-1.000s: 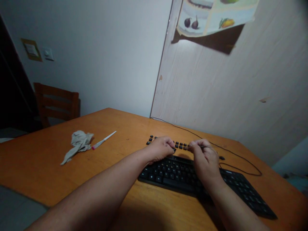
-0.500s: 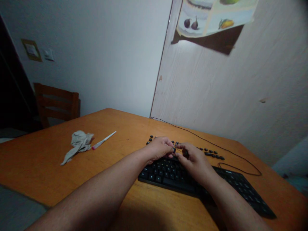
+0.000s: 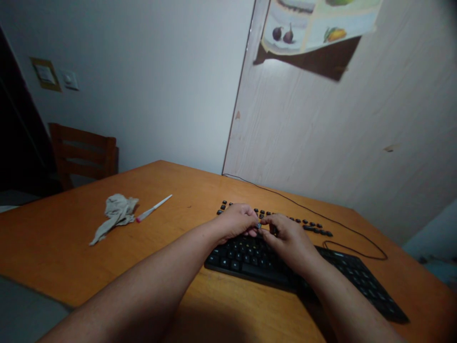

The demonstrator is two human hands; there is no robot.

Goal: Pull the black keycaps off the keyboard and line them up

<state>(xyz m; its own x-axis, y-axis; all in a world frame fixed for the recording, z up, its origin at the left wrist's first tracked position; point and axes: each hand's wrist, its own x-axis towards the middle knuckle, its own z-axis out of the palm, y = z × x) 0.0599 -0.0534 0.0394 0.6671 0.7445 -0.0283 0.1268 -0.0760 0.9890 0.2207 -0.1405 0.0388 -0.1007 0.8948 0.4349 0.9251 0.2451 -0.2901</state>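
Note:
Above the back edge of a black keyboard (image 3: 250,272), my two hands meet. A small dark keycap (image 3: 259,226) is pinched in the fingertips of my left hand (image 3: 237,223). The thumb and forefinger of my right hand (image 3: 289,238) close on the keycap from the other side, with the remaining fingers curled. My hands and right forearm hide part of the keyboard. Behind it, loose keycaps (image 3: 262,212) lie in rows on the table, partly covered by my hands.
A crumpled grey cloth (image 3: 120,209) and a thin white brush-like tool (image 3: 155,208) with a pink end lie on the left of the wooden table (image 3: 171,183). The black cable (image 3: 296,200) runs along the back and loops at right. A chair (image 3: 84,155) stands beyond the left edge.
The keycap has turned between the fingertips and shows a lighter side. My right forefinger has come down closer to it. My left hand has hardly moved.

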